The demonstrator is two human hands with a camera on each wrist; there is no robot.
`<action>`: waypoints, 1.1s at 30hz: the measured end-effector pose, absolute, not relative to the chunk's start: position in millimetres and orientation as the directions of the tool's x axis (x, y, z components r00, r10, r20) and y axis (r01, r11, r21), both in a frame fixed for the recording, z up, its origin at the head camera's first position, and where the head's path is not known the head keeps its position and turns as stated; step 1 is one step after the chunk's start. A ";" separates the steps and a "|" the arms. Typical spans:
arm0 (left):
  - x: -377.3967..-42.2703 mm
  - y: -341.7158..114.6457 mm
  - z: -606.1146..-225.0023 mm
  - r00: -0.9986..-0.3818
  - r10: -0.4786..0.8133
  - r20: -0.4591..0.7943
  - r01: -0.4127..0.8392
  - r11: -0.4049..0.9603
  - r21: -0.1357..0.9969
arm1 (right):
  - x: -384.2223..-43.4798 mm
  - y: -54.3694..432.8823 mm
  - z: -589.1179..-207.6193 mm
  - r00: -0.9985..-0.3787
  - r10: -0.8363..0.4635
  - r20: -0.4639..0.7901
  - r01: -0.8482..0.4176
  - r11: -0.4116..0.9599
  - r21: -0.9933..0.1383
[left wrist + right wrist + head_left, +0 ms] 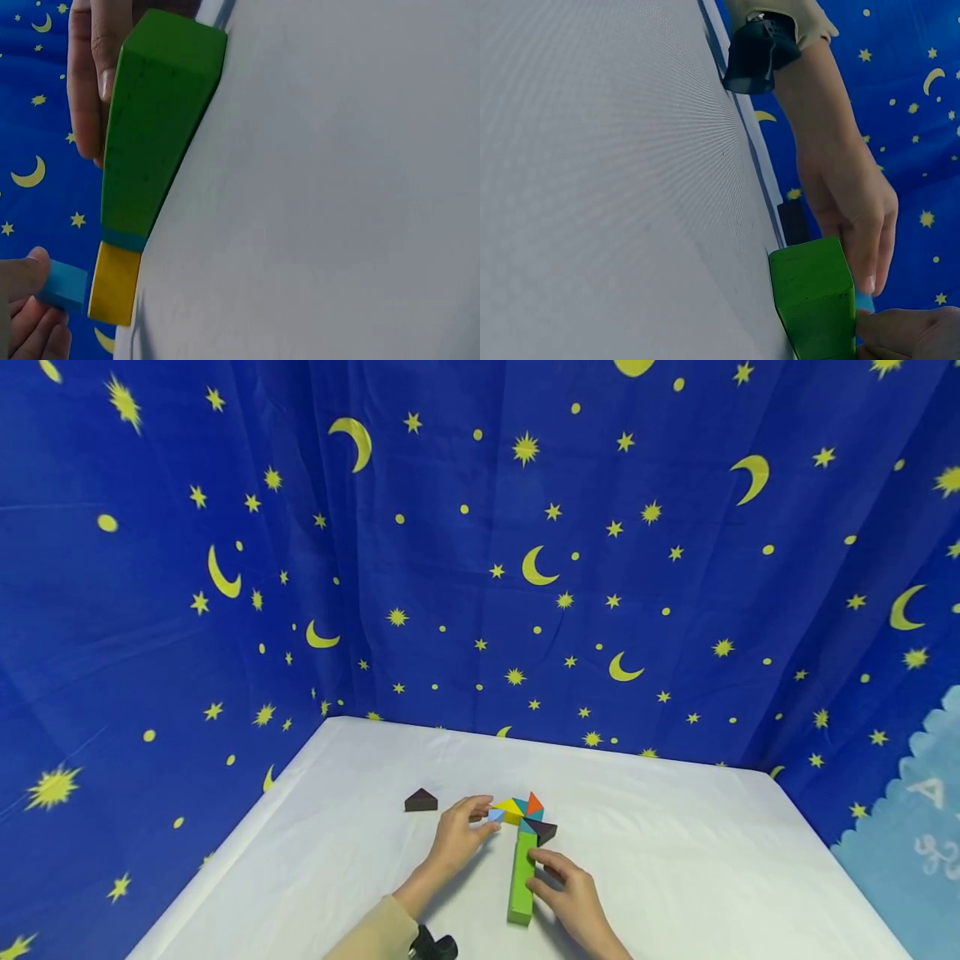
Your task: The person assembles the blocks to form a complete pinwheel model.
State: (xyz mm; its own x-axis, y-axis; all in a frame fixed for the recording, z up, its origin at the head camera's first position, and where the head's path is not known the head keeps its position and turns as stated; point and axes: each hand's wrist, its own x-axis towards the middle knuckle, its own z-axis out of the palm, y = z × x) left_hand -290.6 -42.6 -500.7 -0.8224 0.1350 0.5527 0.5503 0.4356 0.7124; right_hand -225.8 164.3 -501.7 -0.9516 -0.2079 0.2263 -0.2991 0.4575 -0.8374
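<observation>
Between its thumb and fingers, my left hand (454, 837) pinches a light blue triangular block (496, 815), right at the end of the yellow block (511, 811). The left wrist view shows the blue block (64, 285) with a narrow gap to the yellow one (115, 285). My right hand (573, 893) rests its fingertips against the right side of the long green block (522, 881). Beyond the green block, teal pieces (527, 826), an orange triangle (534, 804) and a dark triangular block (543, 832) form a pinwheel-like cluster.
Another dark triangular block (421, 801) lies apart on the white table (675, 860), left of my left hand. A blue curtain with moons and stars (450, 568) stands behind and beside the table. A black device (433, 945) is near my left wrist.
</observation>
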 end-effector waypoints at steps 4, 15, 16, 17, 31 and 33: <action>-289.6 -33.3 -506.0 -0.828 0.117 0.549 0.535 0.459 0.710 | -225.2 165.1 -501.2 -0.949 -0.201 0.244 -0.312 0.464 -0.829; -289.3 -23.2 -519.6 -0.848 0.120 0.516 0.500 0.506 0.703 | -225.4 166.7 -502.7 -0.951 -0.210 0.228 -0.303 0.471 -0.829; -289.8 -22.8 -520.4 -0.848 0.116 0.518 0.499 0.508 0.703 | -225.5 166.8 -502.8 -0.950 -0.210 0.233 -0.307 0.470 -0.828; -290.4 -22.4 -521.3 -0.845 0.113 0.523 0.502 0.509 0.699 | -225.8 166.9 -502.7 -0.949 -0.211 0.236 -0.310 0.470 -0.826; -278.8 -18.9 -523.0 -0.824 -0.026 0.566 0.482 0.493 0.724 | -225.2 165.2 -504.3 -0.948 -0.197 0.249 -0.314 0.472 -0.824; -278.5 -17.6 -523.1 -0.824 -0.037 0.565 0.479 0.488 0.730 | -225.1 165.1 -504.8 -0.949 -0.191 0.252 -0.314 0.470 -0.825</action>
State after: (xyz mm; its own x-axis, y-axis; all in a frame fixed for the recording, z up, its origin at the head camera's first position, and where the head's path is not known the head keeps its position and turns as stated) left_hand -278.5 -17.6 -523.1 -0.8242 -0.0366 0.5652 0.4787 0.4883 0.7296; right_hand -225.1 165.1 -504.8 -0.9488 -0.1912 0.2516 -0.3135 0.4699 -0.8252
